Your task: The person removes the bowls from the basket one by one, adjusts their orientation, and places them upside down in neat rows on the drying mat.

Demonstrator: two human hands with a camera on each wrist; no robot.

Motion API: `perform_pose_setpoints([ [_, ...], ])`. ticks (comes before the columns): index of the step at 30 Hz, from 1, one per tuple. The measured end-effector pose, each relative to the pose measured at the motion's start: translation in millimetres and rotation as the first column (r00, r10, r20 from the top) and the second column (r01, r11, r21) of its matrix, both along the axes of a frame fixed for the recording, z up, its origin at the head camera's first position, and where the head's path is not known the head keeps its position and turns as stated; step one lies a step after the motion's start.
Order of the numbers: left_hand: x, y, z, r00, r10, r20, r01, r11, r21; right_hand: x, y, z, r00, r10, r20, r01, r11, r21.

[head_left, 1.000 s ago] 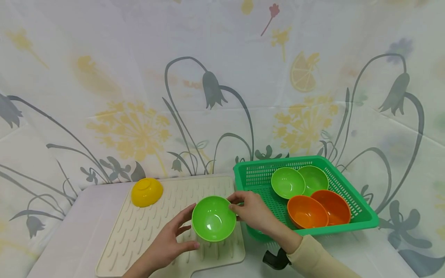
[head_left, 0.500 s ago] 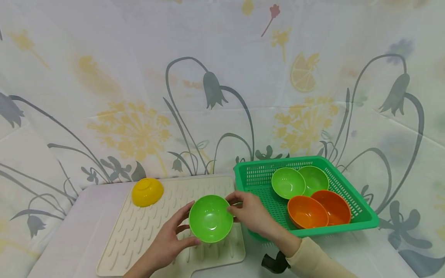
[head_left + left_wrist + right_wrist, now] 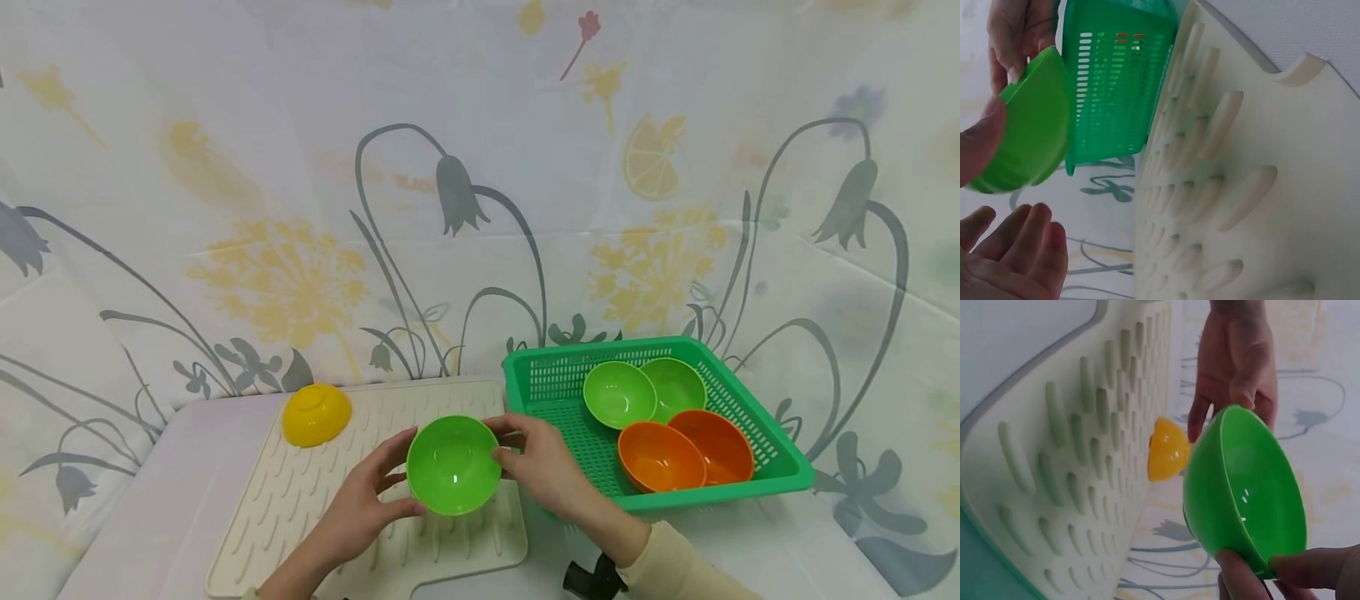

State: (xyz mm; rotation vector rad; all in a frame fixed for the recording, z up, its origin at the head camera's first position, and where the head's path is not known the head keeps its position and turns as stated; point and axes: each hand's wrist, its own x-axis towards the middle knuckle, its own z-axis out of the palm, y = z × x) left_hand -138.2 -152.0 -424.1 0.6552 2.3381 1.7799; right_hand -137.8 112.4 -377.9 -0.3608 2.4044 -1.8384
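Observation:
A light-green bowl is held above the drying mat, its inside facing me in the head view. My right hand pinches its right rim, thumb inside and fingers outside, plain in the right wrist view. My left hand is at the bowl's left side, fingers extended and spread. In the left wrist view its fingers stand apart from the bowl, and the thumb overlaps the bowl's side; whether it touches cannot be told. A yellow bowl lies upside down on the mat's far left.
On the right stands a green plastic basket. It holds two green bowls and two orange bowls, tilted and overlapping. A black object shows below my right wrist. A flower-printed cloth hangs behind the table.
The held green bowl and both hands have shifted slightly left and up in the head view. My left thumb has come closer to the bowl. The other bowls stay put.

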Motion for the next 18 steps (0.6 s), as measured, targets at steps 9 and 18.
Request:
perform_pose_setpoints([
  [9,-8.1,-5.2,-8.6,0.974,-0.178,0.139,0.140,0.960,0.244,5.5,-0.9,-0.9,1.000,-0.018,-0.005,0.018,0.994,-0.106],
  [18,-10.2,-8.4,-9.2,0.977,-0.192,0.094,0.161,0.949,0.269,5.6,0.2,-0.1,1.000,-0.001,0.013,0.002,0.995,-0.104],
])
